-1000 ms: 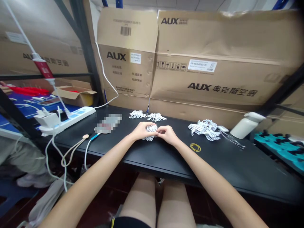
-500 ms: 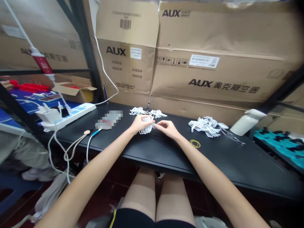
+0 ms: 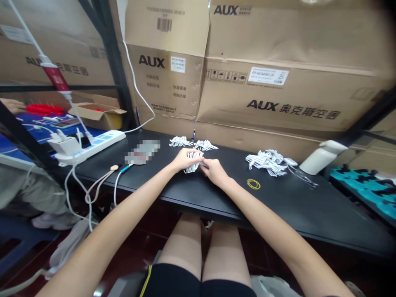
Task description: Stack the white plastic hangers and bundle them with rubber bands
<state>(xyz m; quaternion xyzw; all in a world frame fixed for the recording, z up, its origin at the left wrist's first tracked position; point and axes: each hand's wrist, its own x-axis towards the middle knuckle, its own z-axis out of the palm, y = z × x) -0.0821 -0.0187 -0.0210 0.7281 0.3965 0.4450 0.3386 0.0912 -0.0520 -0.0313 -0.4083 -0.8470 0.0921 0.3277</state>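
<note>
My left hand (image 3: 182,159) is closed around a bundle of white hook-shaped pieces (image 3: 193,163), lined up side by side over the front part of the table. The fingers of my right hand (image 3: 213,170) pinch at the bundle's right end; the part between its fingertips is small and partly hidden. Just behind lie two small piles of the same white pieces, one on the left (image 3: 180,141) and one on the right (image 3: 205,145). A larger loose heap of white pieces (image 3: 266,162) rests to the right, with yellow rubber bands (image 3: 253,184) in front of it.
On the black table (image 3: 297,210) stand a white bottle (image 3: 321,157) at right and a white power strip (image 3: 93,146) at left. Cables hang over the left edge. Cardboard boxes (image 3: 266,90) wall the back. Another person's hand (image 3: 12,106) shows at far left.
My right hand has moved slightly left and closed in on the right end of the bundle. My left hand keeps its hold. The view has tilted slightly.
</note>
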